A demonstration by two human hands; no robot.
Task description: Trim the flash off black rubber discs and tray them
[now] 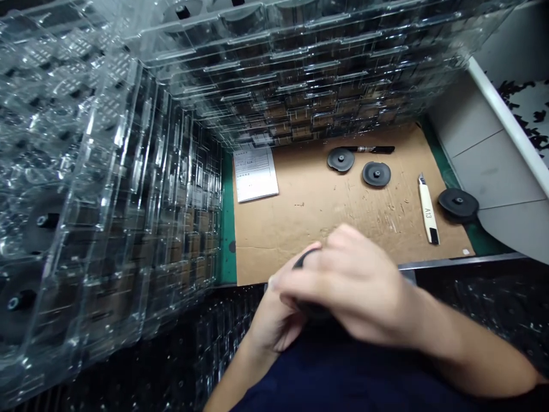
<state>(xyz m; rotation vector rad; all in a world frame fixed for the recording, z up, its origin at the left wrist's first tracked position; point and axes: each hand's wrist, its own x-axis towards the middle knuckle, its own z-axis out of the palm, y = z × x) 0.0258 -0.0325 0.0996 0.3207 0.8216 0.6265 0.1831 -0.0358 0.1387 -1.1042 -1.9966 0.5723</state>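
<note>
Both my hands meet low in the middle, close to my body. My right hand (351, 286) lies on top, its fingers curled over a black round disc part (305, 260) of which only an edge shows. My left hand (274, 320) sits underneath, fingers bent up against the same part. Most of the part is hidden by the hands. Two more black discs (341, 159) (376, 173) lie on the brown cardboard sheet (309, 212) ahead, and a third black disc (458, 203) rests at its right edge.
Tall stacks of clear plastic trays (107, 189) holding black discs wall in the left and far sides. On the cardboard lie a white paper slip (255, 173), a black marker (372, 150) and a white utility knife (428, 213). A grey panel (493, 171) stands right.
</note>
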